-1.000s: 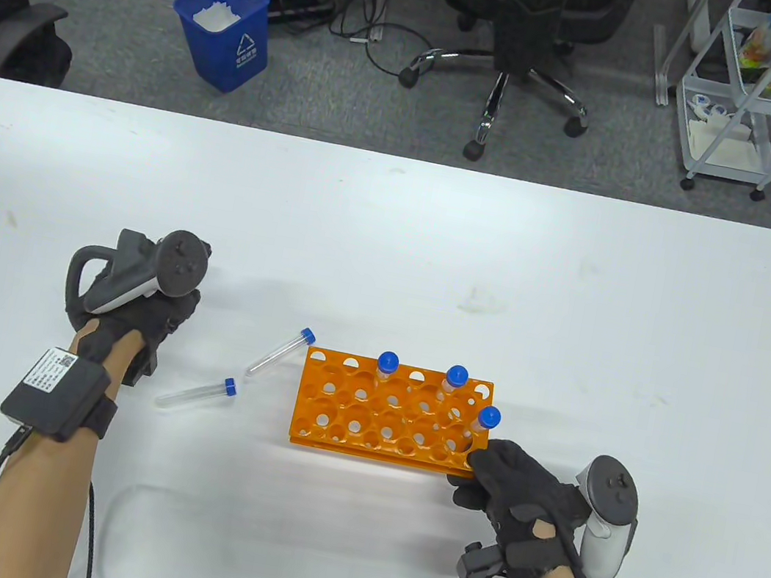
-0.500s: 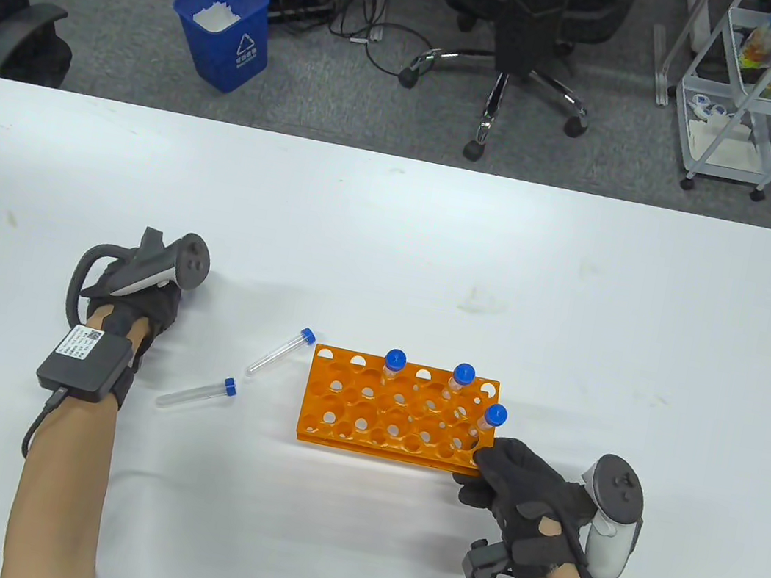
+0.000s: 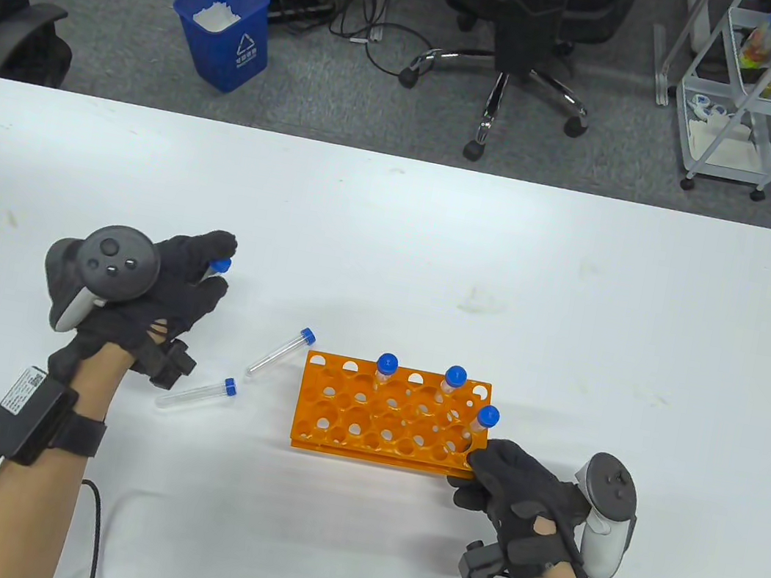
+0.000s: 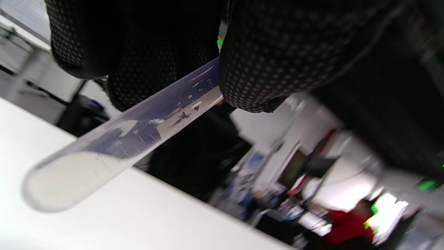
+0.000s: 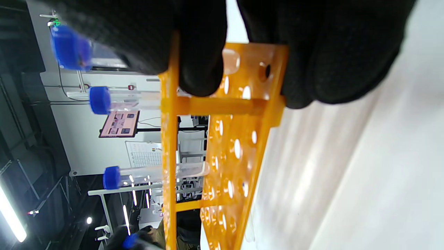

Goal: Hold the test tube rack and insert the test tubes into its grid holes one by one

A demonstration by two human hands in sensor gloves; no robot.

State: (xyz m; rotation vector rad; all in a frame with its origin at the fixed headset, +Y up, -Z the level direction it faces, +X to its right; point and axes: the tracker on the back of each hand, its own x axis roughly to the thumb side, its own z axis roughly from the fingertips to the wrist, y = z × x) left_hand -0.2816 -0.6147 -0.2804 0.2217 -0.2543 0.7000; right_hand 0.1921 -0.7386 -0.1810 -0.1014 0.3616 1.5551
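Note:
An orange test tube rack (image 3: pixel 387 415) stands on the white table with three blue-capped tubes in it, at the back middle (image 3: pixel 386 364), back right (image 3: pixel 454 377) and right end (image 3: pixel 486 419). My right hand (image 3: pixel 514 491) grips the rack's near right corner; the right wrist view shows my fingers (image 5: pixel 203 52) on its end frame (image 5: pixel 222 104). My left hand (image 3: pixel 164 298), left of the rack, holds a clear tube whose blue cap (image 3: pixel 219 266) shows between its fingers. In the left wrist view the tube (image 4: pixel 121 139) sticks out below my fingers (image 4: pixel 263 59). Two more tubes lie on the table (image 3: pixel 279 352) (image 3: pixel 196 396).
The table's far edge (image 3: pixel 409 156) runs across the view, with a blue bin (image 3: pixel 222 29), an office chair (image 3: pixel 508 35) and a white trolley (image 3: pixel 759 94) on the floor beyond. A cable (image 3: pixel 90 528) trails from my left wrist.
My left hand has turned over and lifted a tube, whose blue cap now shows between its fingers. The rack shifted slightly right and back while my right hand kept hold of it.

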